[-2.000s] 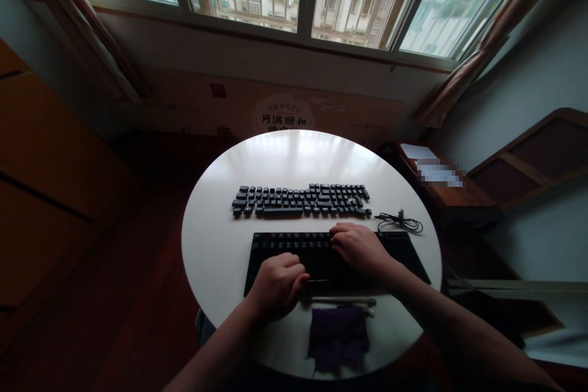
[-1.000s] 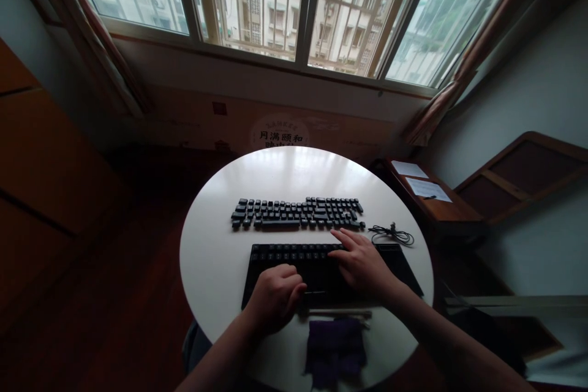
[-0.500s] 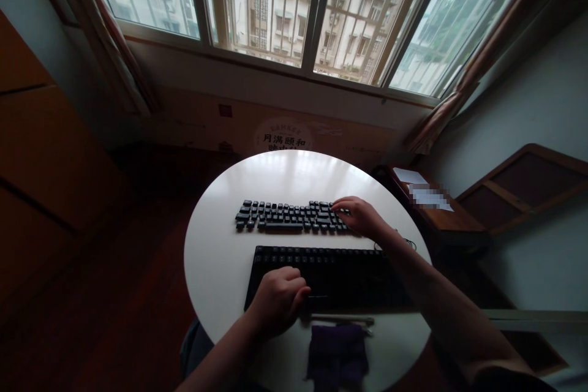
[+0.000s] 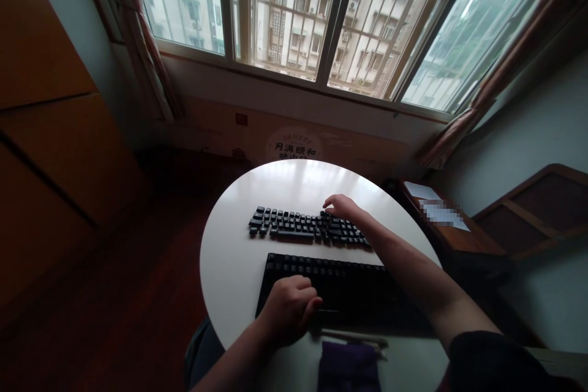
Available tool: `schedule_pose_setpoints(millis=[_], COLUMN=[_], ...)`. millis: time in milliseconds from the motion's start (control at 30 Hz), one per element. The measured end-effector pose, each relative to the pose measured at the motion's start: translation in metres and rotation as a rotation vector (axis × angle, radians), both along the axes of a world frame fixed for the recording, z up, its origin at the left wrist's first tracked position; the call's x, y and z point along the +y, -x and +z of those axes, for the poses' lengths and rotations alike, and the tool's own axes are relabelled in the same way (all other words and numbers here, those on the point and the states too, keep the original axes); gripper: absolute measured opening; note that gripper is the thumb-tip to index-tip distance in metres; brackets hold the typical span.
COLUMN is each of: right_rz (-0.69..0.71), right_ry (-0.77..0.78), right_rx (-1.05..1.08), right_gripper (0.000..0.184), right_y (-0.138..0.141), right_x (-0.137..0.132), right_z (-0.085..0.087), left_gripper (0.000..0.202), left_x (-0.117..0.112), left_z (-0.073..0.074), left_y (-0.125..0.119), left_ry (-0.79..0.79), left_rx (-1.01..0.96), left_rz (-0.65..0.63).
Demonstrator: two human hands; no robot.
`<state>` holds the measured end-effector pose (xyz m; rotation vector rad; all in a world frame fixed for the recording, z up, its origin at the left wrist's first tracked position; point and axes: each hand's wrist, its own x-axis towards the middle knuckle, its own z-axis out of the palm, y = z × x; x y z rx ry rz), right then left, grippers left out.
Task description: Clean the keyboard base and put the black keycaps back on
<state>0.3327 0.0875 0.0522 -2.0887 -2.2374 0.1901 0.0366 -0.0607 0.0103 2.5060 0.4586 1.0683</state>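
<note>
My right hand [image 4: 342, 206] reaches over the upper right of the rows of loose black keycaps [image 4: 294, 236] on the white round table [image 4: 229, 282]. Its fingers are bent and slightly apart, with the fingertips just above the keycaps there; no keycap shows between them. Closed in a loose fist, my left hand [image 4: 294, 306] rests over the left part of the black keyboard [image 4: 353, 294]; whatever lies inside the fist is hidden. Keycaps sit along the keyboard's top rows, while the lower part looks dark and bare. My right forearm covers the keyboard's right side.
Near the table's front edge lie a purple cloth pouch [image 4: 349, 367] and a slim metallic rod [image 4: 353, 337]. To the right stands a wooden desk [image 4: 478, 239] with papers [image 4: 443, 214] on it. Barred windows [image 4: 294, 18] are ahead, and an orange cabinet [image 4: 46, 153] is at left.
My right hand has moved left along the upper edge of the keycap rows. The left hand stays closed over the keyboard. The whole view has shifted slightly.
</note>
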Motion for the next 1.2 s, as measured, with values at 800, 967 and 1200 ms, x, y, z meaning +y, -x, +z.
schedule_pose_setpoints(millis=[800,967,1200], right_rz=[0.064,0.140,0.107], right_ry=[-0.197,-0.092,-0.010], right_rx=[0.095,0.415,0.433], right_gripper=[0.017,0.018,0.017], right_y=[0.018,0.006,0.002], right_x=[-0.042,-0.114,-0.197], right_z=[0.022,0.038,0.019], left_gripper=[0.052,0.050,0.049], left_x=[0.002,0.003,0.007], left_z=[0.001,0.001,0.003], left_y=[0.000,0.001,0.003], left_ry=[0.020,0.065,0.148], left_rx=[0.035,0.063,0.009], left_rz=[-0.026,-0.053,-0.041])
